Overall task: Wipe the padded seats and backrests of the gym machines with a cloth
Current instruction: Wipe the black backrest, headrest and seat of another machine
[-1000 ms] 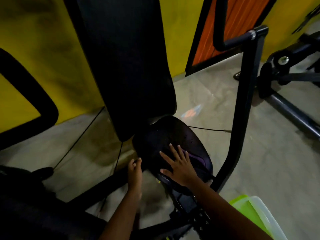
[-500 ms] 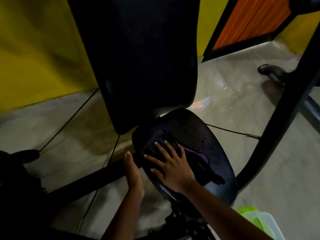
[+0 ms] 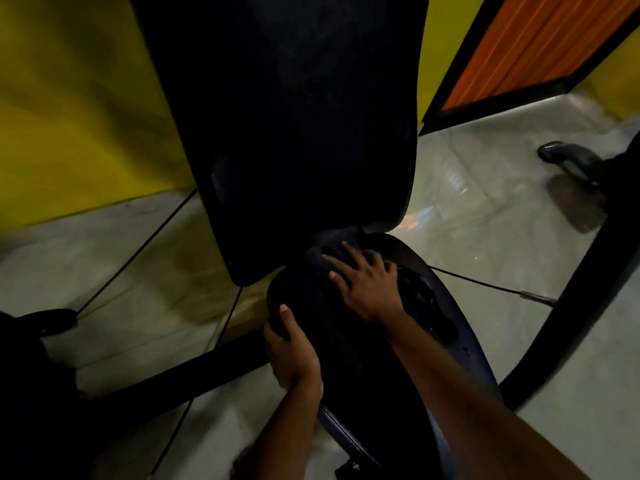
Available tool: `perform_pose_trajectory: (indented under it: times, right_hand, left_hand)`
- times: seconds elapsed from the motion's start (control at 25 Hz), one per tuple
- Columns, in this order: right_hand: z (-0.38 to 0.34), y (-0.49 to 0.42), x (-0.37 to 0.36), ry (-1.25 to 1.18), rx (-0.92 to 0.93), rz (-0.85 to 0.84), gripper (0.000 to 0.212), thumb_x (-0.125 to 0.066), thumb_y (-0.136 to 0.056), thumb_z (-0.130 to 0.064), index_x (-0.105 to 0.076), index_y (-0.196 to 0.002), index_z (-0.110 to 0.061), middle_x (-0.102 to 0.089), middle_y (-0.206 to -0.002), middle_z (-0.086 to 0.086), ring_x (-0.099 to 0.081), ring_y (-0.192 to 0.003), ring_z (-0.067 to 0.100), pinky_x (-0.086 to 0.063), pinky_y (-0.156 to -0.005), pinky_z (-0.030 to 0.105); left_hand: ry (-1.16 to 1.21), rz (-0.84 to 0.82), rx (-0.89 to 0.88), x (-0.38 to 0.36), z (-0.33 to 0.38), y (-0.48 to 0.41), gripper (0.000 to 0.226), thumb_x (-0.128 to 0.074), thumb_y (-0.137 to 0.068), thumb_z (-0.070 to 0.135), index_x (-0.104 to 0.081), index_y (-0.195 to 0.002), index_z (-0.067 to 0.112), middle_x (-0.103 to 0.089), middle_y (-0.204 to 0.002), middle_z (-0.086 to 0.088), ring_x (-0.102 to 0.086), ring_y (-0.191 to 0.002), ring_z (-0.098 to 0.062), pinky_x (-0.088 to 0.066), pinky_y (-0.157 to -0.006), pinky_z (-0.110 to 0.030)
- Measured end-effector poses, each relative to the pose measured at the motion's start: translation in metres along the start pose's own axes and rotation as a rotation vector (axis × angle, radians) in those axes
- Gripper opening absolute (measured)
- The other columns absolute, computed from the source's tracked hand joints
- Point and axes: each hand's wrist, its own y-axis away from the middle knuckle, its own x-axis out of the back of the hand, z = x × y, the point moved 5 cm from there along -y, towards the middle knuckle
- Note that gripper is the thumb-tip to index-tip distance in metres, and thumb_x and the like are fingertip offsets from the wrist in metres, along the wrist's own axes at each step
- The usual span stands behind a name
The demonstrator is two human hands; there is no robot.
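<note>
change: cloth (image 3: 332,247) and right hand (image 3: 367,285) are now lying farther up the seat (image 3: 467,344), just beneath the backrest (image 3: 294,116) | right hand: pressing cloth flat, fingers spread | left hand (image 3: 291,355): now gripping seat's left edge, thumb on top

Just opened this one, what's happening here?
A person is wiping a gym machine's padded seat. The right hand presses a dark cloth flat onto the back of the seat, just below the backrest. The left hand grips the seat's left edge, thumb on top.
</note>
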Motion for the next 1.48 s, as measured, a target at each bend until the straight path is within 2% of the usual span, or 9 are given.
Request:
perform_pose_trajectory:
  times: [0.12, 0.2, 0.32, 0.64, 0.8, 0.88, 1.04, 1.24, 1.48]
  right_hand:
    - [-0.039, 0.032, -0.005, 0.039, 0.161, 0.062, 0.045, -0.027, -0.089, -0.049, -0.050, -0.127, -0.044, -0.050, -0.139, -0.007, -0.054, -0.115, 0.031, -0.043, -0.089, 0.051]
    - [-0.041, 0.026, -0.009, -0.010, 0.218, -0.027, 0.046, -0.023, -0.091, -0.052, -0.038, -0.134, -0.047, -0.036, -0.149, -0.009, -0.037, -0.131, 0.028, -0.029, -0.101, 0.053]
    - [-0.011, 0.000, -0.005, -0.102, 0.096, -0.078, 0.045, -0.026, -0.094, -0.053, -0.027, -0.139, -0.049, -0.019, -0.155, -0.012, -0.016, -0.142, 0.022, -0.015, -0.109, 0.046]
    - [0.052, 0.046, 0.010, -0.103, -0.366, -0.033, 0.047, -0.024, -0.097, -0.047, -0.019, -0.144, -0.045, -0.012, -0.157, -0.008, -0.012, -0.143, 0.021, -0.012, -0.112, 0.045]
    - [0.007, 0.109, 0.007, -0.092, -0.413, 0.030, 0.059, -0.009, -0.087, -0.051, -0.022, -0.144, -0.042, -0.019, -0.156, -0.004, -0.019, -0.142, 0.024, -0.015, -0.111, 0.048]
    - [-0.013, 0.141, 0.007, -0.055, -0.372, 0.100, 0.056, -0.022, -0.087, -0.052, -0.036, -0.140, -0.038, -0.035, -0.150, -0.001, -0.034, -0.137, 0.027, -0.022, -0.108, 0.047]
    - [-0.002, 0.195, 0.012, -0.004, -0.305, 0.145, 0.048, -0.033, -0.089, -0.045, -0.046, -0.135, -0.036, -0.045, -0.143, -0.003, -0.045, -0.130, 0.025, -0.023, -0.103, 0.042]
    - [0.042, 0.189, 0.019, -0.042, -0.412, 0.170, 0.047, -0.030, -0.089, -0.044, -0.048, -0.132, -0.036, -0.046, -0.143, -0.003, -0.046, -0.129, 0.024, -0.035, -0.100, 0.046]
    - [0.090, 0.132, 0.020, -0.154, -0.404, 0.035, 0.073, 0.000, -0.073, -0.060, -0.024, -0.141, -0.047, -0.019, -0.156, -0.008, -0.016, -0.142, 0.020, -0.018, -0.108, 0.048]
  left_hand:
    - [-0.033, 0.031, -0.043, 0.000, 0.000, -0.003, 0.065, -0.036, -0.091, 0.059, -0.040, -0.140, 0.016, -0.049, -0.139, -0.016, -0.050, -0.121, -0.038, -0.040, -0.095, -0.043]
    - [-0.047, 0.050, -0.049, 0.000, -0.001, -0.003, 0.067, -0.037, -0.090, 0.061, -0.040, -0.139, 0.016, -0.050, -0.138, -0.017, -0.051, -0.120, -0.038, -0.040, -0.094, -0.044]
    - [-0.057, 0.039, -0.048, -0.001, -0.001, -0.003, 0.067, -0.041, -0.089, 0.061, -0.041, -0.139, 0.015, -0.051, -0.136, -0.019, -0.051, -0.118, -0.040, -0.042, -0.095, -0.045]
    - [0.014, -0.033, -0.034, -0.005, -0.005, -0.004, 0.072, -0.044, -0.083, 0.066, -0.039, -0.139, 0.020, -0.052, -0.135, -0.015, -0.053, -0.116, -0.039, -0.046, -0.095, -0.053]
    - [0.040, -0.162, 0.001, 0.004, 0.000, 0.005, 0.069, -0.047, -0.091, 0.052, -0.027, -0.147, 0.017, -0.038, -0.146, -0.019, -0.044, -0.126, -0.040, -0.041, -0.102, -0.048]
    - [0.037, -0.236, -0.031, 0.014, 0.005, 0.023, 0.066, -0.049, -0.094, 0.039, -0.023, -0.149, 0.012, -0.033, -0.149, -0.020, -0.041, -0.130, -0.038, -0.039, -0.102, -0.044]
    - [-0.064, -0.292, -0.249, 0.041, -0.009, 0.088, 0.064, -0.050, -0.094, 0.035, -0.022, -0.149, 0.018, -0.025, -0.153, -0.013, -0.036, -0.135, -0.032, -0.039, -0.104, -0.042]
    - [-0.367, -0.451, -0.713, 0.027, -0.005, 0.115, 0.076, -0.035, -0.079, 0.060, -0.030, -0.146, 0.023, -0.023, -0.156, 0.001, -0.018, -0.145, -0.017, -0.024, -0.116, -0.043]
    - [-0.776, -0.466, -1.195, -0.027, 0.029, 0.083, 0.076, -0.018, -0.083, 0.060, -0.033, -0.145, 0.019, -0.028, -0.154, -0.003, -0.017, -0.146, -0.019, -0.005, -0.119, -0.036]
